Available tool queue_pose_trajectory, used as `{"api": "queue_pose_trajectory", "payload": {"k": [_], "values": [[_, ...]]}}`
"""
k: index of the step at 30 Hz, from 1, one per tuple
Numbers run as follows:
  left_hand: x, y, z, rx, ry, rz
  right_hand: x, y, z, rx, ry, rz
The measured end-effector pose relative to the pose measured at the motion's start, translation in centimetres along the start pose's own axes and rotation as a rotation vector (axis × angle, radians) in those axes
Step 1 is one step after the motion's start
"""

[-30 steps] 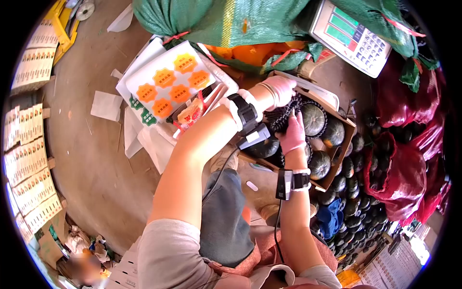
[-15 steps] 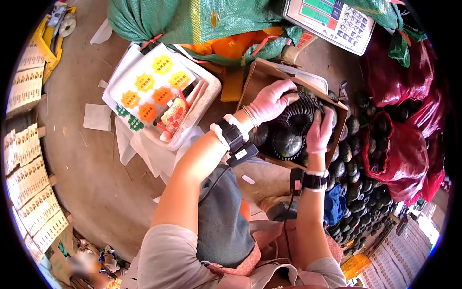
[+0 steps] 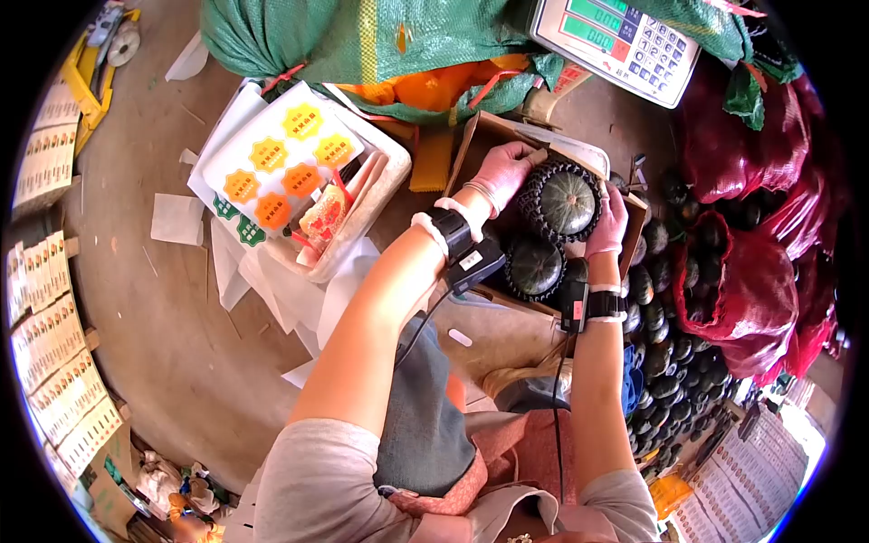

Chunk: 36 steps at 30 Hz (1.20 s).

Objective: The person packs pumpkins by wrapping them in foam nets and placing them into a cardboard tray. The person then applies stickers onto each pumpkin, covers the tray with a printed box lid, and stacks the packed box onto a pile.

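A round dark green squash (image 3: 570,204), wrapped around its sides in a black foam net (image 3: 536,206), sits between my two hands in the upper part of a cardboard box (image 3: 472,149). My left hand (image 3: 507,174), in a pink glove, has its fingers closed at the net's upper left edge. On the squash's right side is my right hand (image 3: 608,222), also gloved, with curled fingers partly hidden behind the netted squash. Just below lies another squash (image 3: 534,265) in a black net, touched by neither hand.
Left of the box stands a white bin (image 3: 391,163) with sticker sheets (image 3: 282,158). A scale (image 3: 620,45) and a green sack (image 3: 299,36) are beyond. Many loose squashes (image 3: 670,362) and red mesh sacks (image 3: 747,290) lie to the right.
The black net was bunched in a dark ring between my hands; now it surrounds a squash whose top shows. My left hand has shifted left, and my right hand slightly down.
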<state>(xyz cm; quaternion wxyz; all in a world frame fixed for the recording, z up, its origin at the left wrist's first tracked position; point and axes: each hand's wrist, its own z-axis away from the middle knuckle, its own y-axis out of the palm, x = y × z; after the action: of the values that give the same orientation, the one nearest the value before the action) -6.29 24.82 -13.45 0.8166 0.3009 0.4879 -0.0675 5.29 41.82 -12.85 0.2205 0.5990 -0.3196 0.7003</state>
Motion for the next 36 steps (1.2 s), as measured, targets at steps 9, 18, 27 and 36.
{"api": "queue_pose_trajectory", "payload": {"k": [9, 18, 27, 36], "values": [[-3.5, 0.8, 4.5, -0.158, 0.633, -0.573, 5.4, 1.1, 7.5, -0.184, -0.369, 0.55], [-5.5, -0.3, 5.2, 0.384, 0.508, -1.037, 7.6, 2.1, 8.3, 0.053, -0.263, 0.817], [-4.2, -1.5, 4.3, 0.429, 0.463, -0.827, 6.5, 1.5, 7.7, 0.073, -0.312, 0.732], [-8.0, -1.5, 5.1, 0.566, 0.546, -1.116, 7.4, 1.4, 8.8, 0.18, 0.079, -0.243]]}}
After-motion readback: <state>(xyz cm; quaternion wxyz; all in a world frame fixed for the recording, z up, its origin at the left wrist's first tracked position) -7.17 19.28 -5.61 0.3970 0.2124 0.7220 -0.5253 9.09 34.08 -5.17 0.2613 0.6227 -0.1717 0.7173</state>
